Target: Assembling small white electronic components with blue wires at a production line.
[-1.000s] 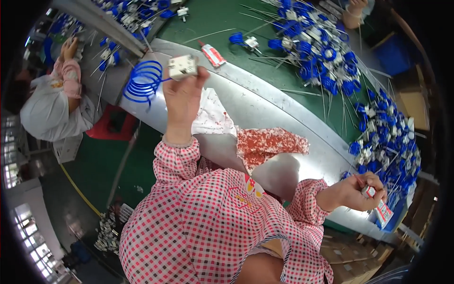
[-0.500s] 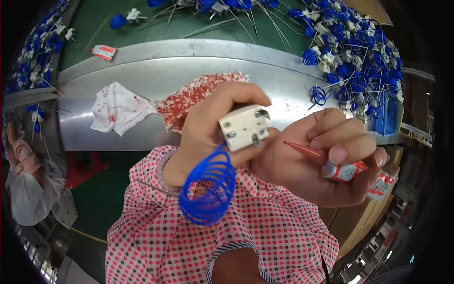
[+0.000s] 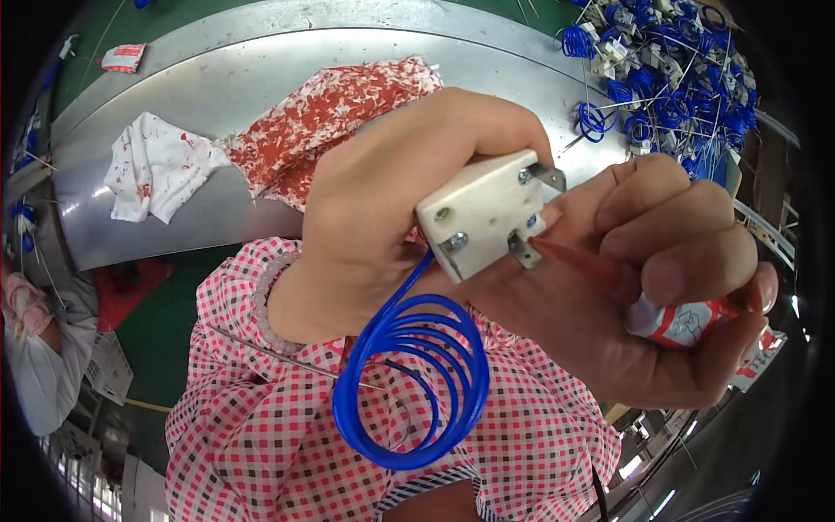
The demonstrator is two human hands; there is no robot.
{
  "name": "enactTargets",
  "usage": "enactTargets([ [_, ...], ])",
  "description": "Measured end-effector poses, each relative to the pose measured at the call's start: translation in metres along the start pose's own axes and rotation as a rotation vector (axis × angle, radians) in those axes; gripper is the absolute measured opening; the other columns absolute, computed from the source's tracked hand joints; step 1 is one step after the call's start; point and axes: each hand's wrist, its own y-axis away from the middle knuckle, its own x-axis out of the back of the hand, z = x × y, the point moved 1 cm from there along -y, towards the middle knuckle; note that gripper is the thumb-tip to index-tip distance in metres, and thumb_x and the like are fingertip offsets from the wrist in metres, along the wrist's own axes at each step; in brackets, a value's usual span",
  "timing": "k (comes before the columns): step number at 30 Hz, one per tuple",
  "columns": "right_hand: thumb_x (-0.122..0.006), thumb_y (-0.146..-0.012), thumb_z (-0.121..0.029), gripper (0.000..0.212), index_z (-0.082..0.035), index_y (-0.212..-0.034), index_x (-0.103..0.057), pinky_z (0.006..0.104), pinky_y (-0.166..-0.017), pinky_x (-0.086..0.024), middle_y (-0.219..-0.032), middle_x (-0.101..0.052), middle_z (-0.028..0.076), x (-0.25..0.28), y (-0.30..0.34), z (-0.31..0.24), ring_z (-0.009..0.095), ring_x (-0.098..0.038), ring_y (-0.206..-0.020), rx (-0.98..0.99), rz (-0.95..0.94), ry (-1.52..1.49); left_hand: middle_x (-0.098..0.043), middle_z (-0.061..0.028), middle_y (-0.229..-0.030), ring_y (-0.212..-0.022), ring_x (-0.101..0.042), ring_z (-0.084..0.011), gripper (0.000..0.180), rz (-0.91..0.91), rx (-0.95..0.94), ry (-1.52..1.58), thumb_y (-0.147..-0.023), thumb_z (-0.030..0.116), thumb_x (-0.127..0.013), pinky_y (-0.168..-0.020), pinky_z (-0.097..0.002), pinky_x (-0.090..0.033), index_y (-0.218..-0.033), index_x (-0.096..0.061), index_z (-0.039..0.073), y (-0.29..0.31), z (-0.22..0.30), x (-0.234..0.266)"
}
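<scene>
My left hand (image 3: 370,191) is closed around a thermostat (image 3: 478,219), a cream-white block with screws and metal tabs. From its underside hangs a blue coiled capillary tube (image 3: 350,418), with a thin metal rod (image 3: 270,350) reaching left across my sleeve. In my right hand (image 3: 696,226) is a small red-and-white squeeze tube (image 3: 683,324) with a long red nozzle (image 3: 587,264). The nozzle's tip is at the block's lower right, next to a screw and a metal tab; whether it touches cannot be made out. Part of the tube is hidden by my fingers.
A white cloth (image 3: 156,165) and a red-stained rag (image 3: 296,130) lie on the metal table edge (image 3: 96,204). Beyond them is a small red-and-white packet (image 3: 123,58). Many blue-coiled thermostats (image 3: 670,78) are heaped at the far right. Another person's sleeve (image 3: 39,374) shows at left.
Both hands have come closer to the camera, and the thermostat has shifted right and tilted. The nozzle tip, apart from the block before, is now at its lower right by a screw.
</scene>
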Motion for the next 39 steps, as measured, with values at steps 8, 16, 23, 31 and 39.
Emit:
enactTargets([
  [8,-0.023,-0.084,-0.018,0.028,0.0,-0.07,-0.04,0.0266,-0.038,-0.03,-0.049,-0.036,0.007,0.0,-0.012,0.009,0.015,-0.033,-0.041,-0.078,-0.317,-0.172,-0.052,-0.0052,-0.085,-0.067,-0.048,-0.0055,0.034,-0.106,0.048,0.094,-0.072,0.006,-0.066,-0.059,-0.0186,-0.039,-0.098,-0.046,-0.002,-0.003,-0.009,0.009],
  [16,-0.022,-0.085,-0.022,0.031,0.0,-0.074,-0.041,0.0266,-0.038,-0.03,-0.051,-0.039,0.007,0.002,-0.01,0.005,0.015,-0.035,-0.042,-0.05,-0.288,-0.099,-0.054,-0.0061,-0.086,-0.072,-0.051,-0.0064,0.041,-0.114,0.169,0.156,-0.069,0.011,-0.069,-0.063,-0.0189,-0.04,-0.098,-0.044,-0.003,-0.003,-0.007,0.009],
  [23,-0.021,-0.086,-0.026,0.034,0.0,-0.078,-0.043,0.0265,-0.037,-0.03,-0.054,-0.041,0.007,0.002,-0.006,0.003,0.015,-0.037,-0.042,-0.028,-0.276,-0.038,-0.054,-0.0056,-0.085,-0.07,-0.051,-0.0056,0.046,-0.093,0.319,0.247,-0.069,0.016,-0.073,-0.06,-0.0184,-0.04,-0.099,-0.043,-0.002,-0.001,-0.006,0.007],
  [31,-0.02,-0.087,-0.03,0.039,0.0,-0.082,-0.044,0.0265,-0.037,-0.031,-0.056,-0.044,0.006,-0.004,-0.003,0.004,0.014,-0.039,-0.043,-0.013,-0.284,0.004,-0.052,-0.0068,-0.081,-0.069,-0.051,-0.0085,0.042,0.021,0.362,0.365,-0.07,0.015,-0.072,-0.059,-0.0187,-0.041,-0.098,-0.044,0.0,-0.002,-0.002,0.006],
  [39,-0.027,-0.087,-0.03,0.036,0.002,-0.091,-0.044,0.0263,-0.039,-0.031,-0.058,-0.045,0.005,-0.016,0.008,0.008,0.013,-0.035,-0.042,-0.016,-0.034,-0.115,-0.052,-0.0088,-0.075,-0.06,-0.049,-0.0096,0.031,-0.105,0.1,0.4,-0.073,0.014,-0.069,-0.054,-0.0193,-0.04,-0.089,-0.048,-0.001,-0.002,-0.015,0.009],
])
